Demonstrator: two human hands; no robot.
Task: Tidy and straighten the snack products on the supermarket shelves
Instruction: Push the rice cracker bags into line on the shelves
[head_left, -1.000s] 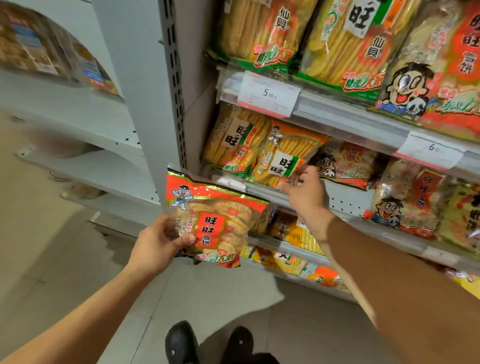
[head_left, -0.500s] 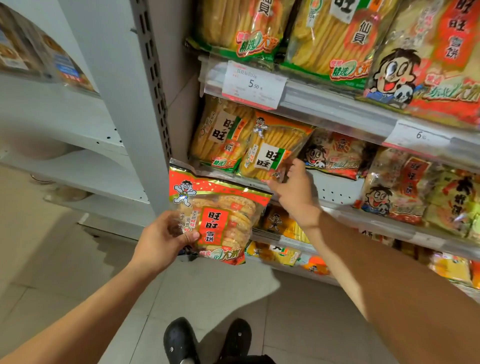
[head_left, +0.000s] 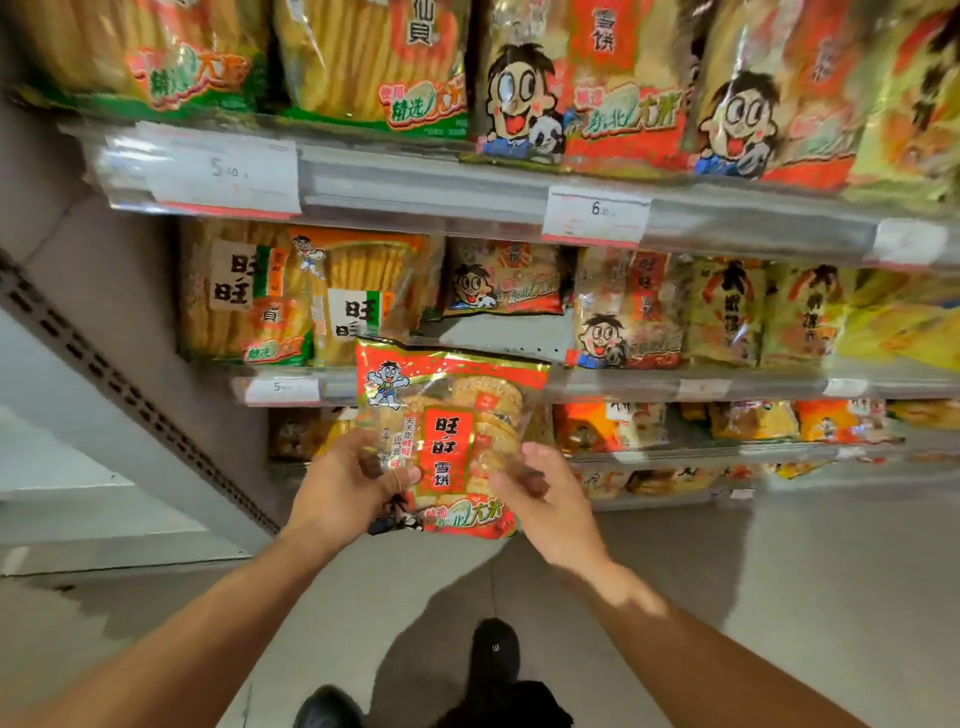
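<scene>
**Red cracker bag held up in front of the shelves**

So the red rice cracker bag was upright, out in front of the middle shelf, its top edge overlapping the shelf lip. The left hand had the grip on the bag's lower left side, thumb curled over the front and fingers tucked behind. The right hand was at the lower right edge, fingers loosely bent and touching the wrapper; I couldn't tell if it was actually pinching it. Behind the bag sat yellow cracker packs, with a gap of bare shelf just right of them. A price tag hung on the rail above.
</scene>
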